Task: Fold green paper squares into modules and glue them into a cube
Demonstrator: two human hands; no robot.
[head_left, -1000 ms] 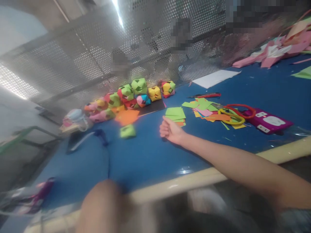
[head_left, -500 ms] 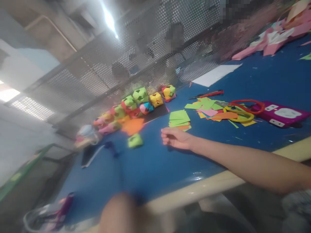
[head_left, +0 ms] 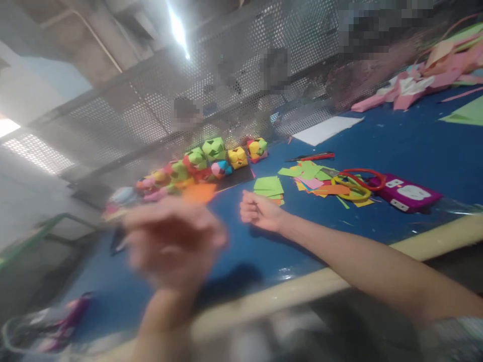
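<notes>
A grey perforated metal partition stands behind a blue tabletop with a rounded cream edge, lit by a bright ceiling light. The raised left hand, fingers bent but too motion-blurred to tell whether they grasp anything, hides part of the tabletop, while the right hand lies loosely clenched beside a stack of green and orange paper squares. The pink paper heap is cut off at the right; multicoloured folded-paper balls line the back, and a purple patterned case adjoins scattered paper scraps.
</notes>
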